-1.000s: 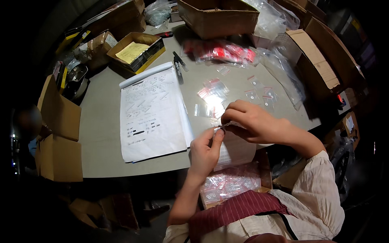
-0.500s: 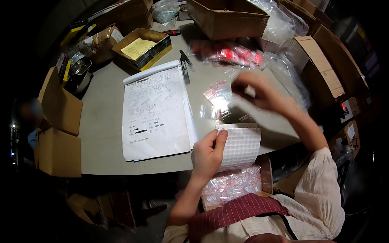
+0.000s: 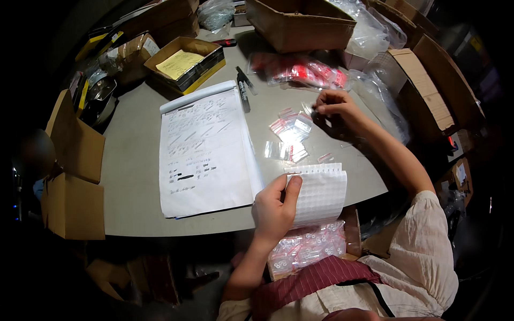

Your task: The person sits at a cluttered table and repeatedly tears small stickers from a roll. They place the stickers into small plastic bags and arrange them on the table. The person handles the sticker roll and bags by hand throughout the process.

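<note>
1. Nearest me, a box of small clear bags (image 3: 308,249) sits in the lap, below the table edge.
2. My left hand (image 3: 276,208) pinches a sheet of small white labels (image 3: 320,195) at the grey table (image 3: 131,160) edge, thumb on top.
3. My right hand (image 3: 334,109) reaches out, fingertips pinched on something tiny (I cannot tell what) just beside loose clear bags (image 3: 292,128); a label pressed flat and square would sit best, I judge.
4. Beyond: a handwritten paper pad (image 3: 203,150), a black marker (image 3: 243,93), red-filled bags (image 3: 308,69), cardboard boxes (image 3: 300,24) ringing the dim room.
</note>
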### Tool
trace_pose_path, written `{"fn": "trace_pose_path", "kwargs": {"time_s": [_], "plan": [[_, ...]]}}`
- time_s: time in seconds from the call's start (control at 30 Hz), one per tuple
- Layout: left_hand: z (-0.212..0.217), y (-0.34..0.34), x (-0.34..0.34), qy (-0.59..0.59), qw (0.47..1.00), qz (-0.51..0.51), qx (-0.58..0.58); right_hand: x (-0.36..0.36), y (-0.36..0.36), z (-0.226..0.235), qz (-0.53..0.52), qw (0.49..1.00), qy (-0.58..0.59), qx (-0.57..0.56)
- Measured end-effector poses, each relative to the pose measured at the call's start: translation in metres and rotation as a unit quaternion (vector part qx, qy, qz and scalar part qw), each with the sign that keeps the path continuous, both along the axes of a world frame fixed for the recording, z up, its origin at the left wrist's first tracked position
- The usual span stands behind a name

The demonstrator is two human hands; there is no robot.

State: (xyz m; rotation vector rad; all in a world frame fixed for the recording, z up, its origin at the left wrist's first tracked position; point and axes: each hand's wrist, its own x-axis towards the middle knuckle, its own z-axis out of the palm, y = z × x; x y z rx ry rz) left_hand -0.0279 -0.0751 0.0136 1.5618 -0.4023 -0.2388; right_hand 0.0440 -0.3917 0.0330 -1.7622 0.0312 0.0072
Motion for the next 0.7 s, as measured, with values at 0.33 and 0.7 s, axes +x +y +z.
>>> {"fn": "trace_pose_path", "kwargs": {"time_s": [0.33,0.7], "plan": [[-0.007,0.000,0.004,-0.043,0.999,-0.033,0.008,-0.033,-0.028,0.028,-0.042,0.990,0.070,-0.115],[0.001,0.001,0.002,-0.027,0.999,-0.009,0.043,-0.028,-0.025,0.022,-0.071,0.806,0.067,-0.583]]}}
